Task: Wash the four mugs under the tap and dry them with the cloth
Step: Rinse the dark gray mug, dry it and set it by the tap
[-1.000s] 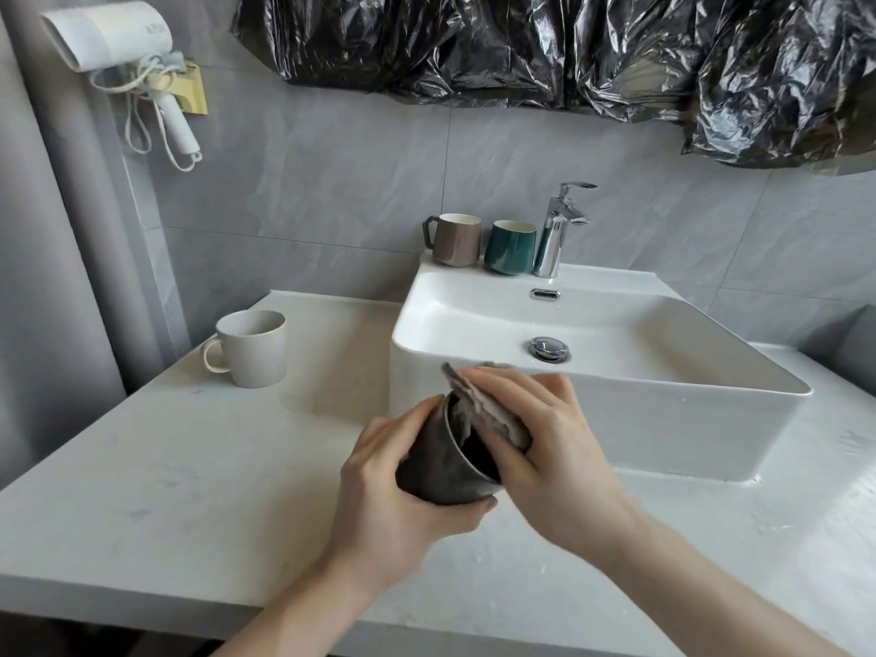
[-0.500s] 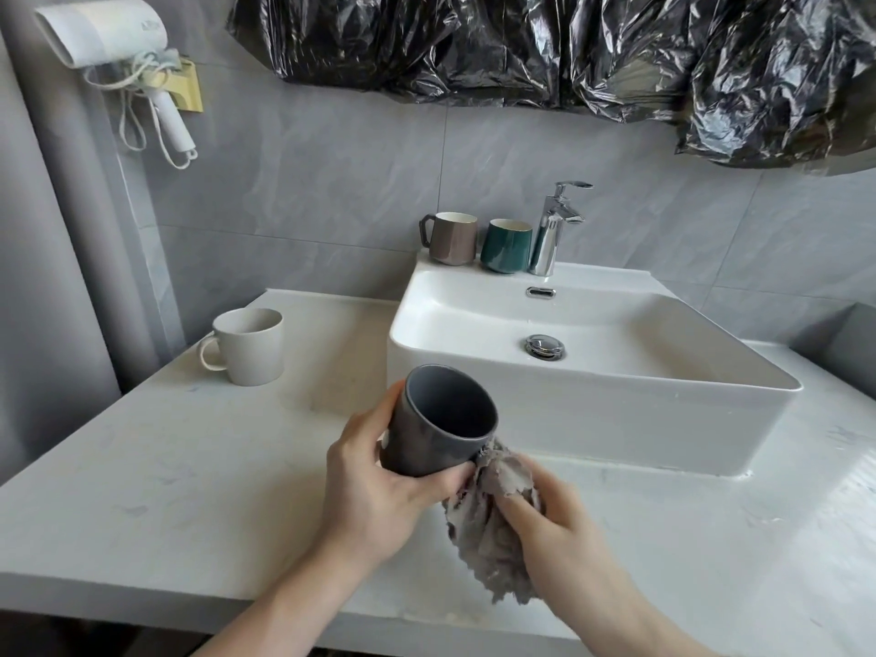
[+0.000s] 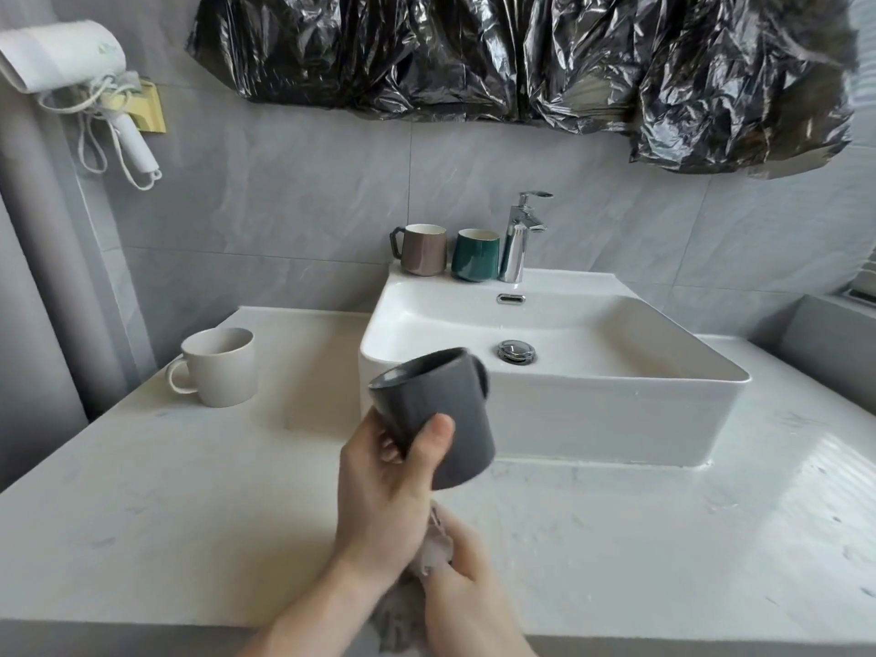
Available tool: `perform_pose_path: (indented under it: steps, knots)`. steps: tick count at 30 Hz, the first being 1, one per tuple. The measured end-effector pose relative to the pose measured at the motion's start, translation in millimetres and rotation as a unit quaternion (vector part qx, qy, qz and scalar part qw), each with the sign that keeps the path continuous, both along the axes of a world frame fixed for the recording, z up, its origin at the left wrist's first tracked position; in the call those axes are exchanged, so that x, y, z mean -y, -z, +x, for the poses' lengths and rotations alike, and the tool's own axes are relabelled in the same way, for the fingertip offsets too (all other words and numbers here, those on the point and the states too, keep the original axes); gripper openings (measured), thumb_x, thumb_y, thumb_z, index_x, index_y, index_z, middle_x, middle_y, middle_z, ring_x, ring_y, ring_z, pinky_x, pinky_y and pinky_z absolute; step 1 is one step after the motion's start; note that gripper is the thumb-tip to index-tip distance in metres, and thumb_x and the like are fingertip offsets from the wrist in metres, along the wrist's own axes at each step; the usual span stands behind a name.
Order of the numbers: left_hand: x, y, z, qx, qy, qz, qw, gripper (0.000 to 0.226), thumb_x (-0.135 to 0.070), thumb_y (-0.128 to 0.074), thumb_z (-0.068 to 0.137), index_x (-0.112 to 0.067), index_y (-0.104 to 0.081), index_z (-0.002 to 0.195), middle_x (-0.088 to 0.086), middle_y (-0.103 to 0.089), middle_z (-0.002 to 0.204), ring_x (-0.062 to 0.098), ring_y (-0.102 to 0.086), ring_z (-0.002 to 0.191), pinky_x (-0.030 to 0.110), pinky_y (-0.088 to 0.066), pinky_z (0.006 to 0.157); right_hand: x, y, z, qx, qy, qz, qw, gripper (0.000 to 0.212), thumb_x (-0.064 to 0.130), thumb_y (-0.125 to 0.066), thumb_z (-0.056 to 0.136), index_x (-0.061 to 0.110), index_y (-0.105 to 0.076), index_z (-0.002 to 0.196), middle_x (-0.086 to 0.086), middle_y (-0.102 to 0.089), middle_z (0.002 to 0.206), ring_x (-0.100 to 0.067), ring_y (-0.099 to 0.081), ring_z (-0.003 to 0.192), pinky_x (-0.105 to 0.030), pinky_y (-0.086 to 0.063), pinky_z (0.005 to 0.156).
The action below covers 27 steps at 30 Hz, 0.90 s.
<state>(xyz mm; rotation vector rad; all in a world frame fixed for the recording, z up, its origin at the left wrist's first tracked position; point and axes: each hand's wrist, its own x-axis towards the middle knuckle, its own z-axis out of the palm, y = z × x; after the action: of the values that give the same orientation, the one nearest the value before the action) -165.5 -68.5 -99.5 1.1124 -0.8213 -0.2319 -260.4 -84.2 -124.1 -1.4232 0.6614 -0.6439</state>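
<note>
Over the countertop (image 3: pixel 189 514), left hand (image 3: pixel 384 495) grips grey mug (image 3: pixel 436 410); right hand (image 3: pixel 469 585) clutches cloth (image 3: pixel 429 559).

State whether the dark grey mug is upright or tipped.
Tipped: the left hand holds the dark grey mug with its mouth leaning left.
</note>
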Motion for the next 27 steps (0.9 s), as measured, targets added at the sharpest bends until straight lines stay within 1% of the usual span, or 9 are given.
perform_pose_path:
  steps: [3,5,7,8,11,15,19,24,27]
  knots:
    - [1,-13,-17,0.057,0.053,0.017,0.997,0.038,-0.058,-0.078,0.069,-0.029,-0.069,0.092,-0.008,-0.073,0.075,0.012,-0.066,0.059,0.018,-0.048,0.053,9,-16,-16,0.024,0.044,0.062,0.997,0.034,-0.011,-0.046,0.1,0.01,-0.071,0.09,-0.001,-0.075,0.063,-0.019,-0.073,0.065,-0.029,-0.057,0.055]
    - [2,-14,-20,0.077,0.053,0.021,0.995,0.043,-0.055,-0.08,0.069,-0.027,-0.071,0.1,-0.01,-0.077,0.087,0.009,-0.071,0.078,0.016,-0.052,0.065,21,-37,-36,0.071,0.08,0.118,0.987,0.018,-0.003,-0.055,0.087,-0.005,-0.072,0.088,-0.026,-0.068,0.063,-0.035,-0.067,0.051,-0.042,-0.055,0.052]
    - [6,-12,-22,0.085,0.046,0.027,0.995,0.053,-0.054,-0.082,0.068,-0.026,-0.071,0.112,-0.011,-0.08,0.1,0.008,-0.073,0.096,0.015,-0.054,0.077,33,-51,-55,0.071,0.091,0.167,0.979,0.025,0.008,-0.058,0.076,-0.007,-0.076,0.069,-0.031,-0.065,0.064,-0.037,-0.061,0.045,-0.047,-0.05,0.056]
    - [9,-9,-24,0.083,0.048,0.029,0.995,0.056,-0.054,-0.083,0.069,-0.026,-0.071,0.115,-0.011,-0.08,0.105,0.01,-0.074,0.102,0.018,-0.055,0.081,41,-49,-64,0.063,0.097,0.188,0.975,0.034,0.009,-0.054,0.085,-0.006,-0.077,0.064,-0.03,-0.067,0.066,-0.036,-0.06,0.045,-0.046,-0.049,0.058]
    - [16,2,-35,0.077,0.062,0.042,0.994,0.056,-0.052,-0.085,0.069,-0.028,-0.07,0.118,-0.01,-0.08,0.11,0.015,-0.074,0.106,0.026,-0.059,0.085,48,-45,-81,0.05,0.129,0.217,0.966,0.038,0.01,-0.047,0.102,-0.011,-0.077,0.091,-0.031,-0.074,0.081,-0.037,-0.068,0.058,-0.044,-0.053,0.061]
    - [18,7,-42,0.079,0.054,0.051,0.994,0.052,-0.054,-0.085,0.068,-0.029,-0.071,0.112,-0.009,-0.08,0.104,0.011,-0.076,0.1,0.021,-0.058,0.079,39,-38,-88,0.006,0.145,0.158,0.977,0.034,0.019,-0.061,0.096,-0.012,-0.073,0.089,-0.022,-0.076,0.082,-0.029,-0.075,0.07,-0.036,-0.062,0.075]
    - [4,2,-27,0.08,0.041,0.055,0.994,0.054,-0.053,-0.084,0.064,-0.031,-0.071,0.112,-0.012,-0.081,0.102,0.008,-0.076,0.098,0.018,-0.057,0.078,35,-44,-85,-0.023,0.125,0.121,0.985,0.03,0.006,-0.068,0.096,-0.002,-0.071,0.068,-0.02,-0.072,0.067,-0.028,-0.068,0.057,-0.022,-0.054,0.05]
    - [-32,-10,20,0.119,-0.014,0.073,0.99,0.061,-0.054,-0.086,0.059,-0.037,-0.07,0.115,-0.016,-0.08,0.105,0.005,-0.075,0.101,0.019,-0.057,0.083,20,-51,-53,-0.045,0.024,0.02,0.999,0.02,0.005,-0.063,0.097,0.002,-0.077,0.084,-0.023,-0.078,0.084,-0.029,-0.076,0.076,-0.032,-0.059,0.07]
    - [-52,-16,62,0.146,-0.098,0.106,0.979,0.068,-0.06,-0.087,0.053,-0.039,-0.069,0.116,-0.024,-0.078,0.104,0.0,-0.074,0.099,0.022,-0.058,0.082,12,-65,-26,-0.042,-0.016,-0.037,0.998,0.018,0.021,-0.062,0.095,0.012,-0.077,0.09,-0.018,-0.08,0.092,-0.037,-0.077,0.092,-0.042,-0.06,0.085]
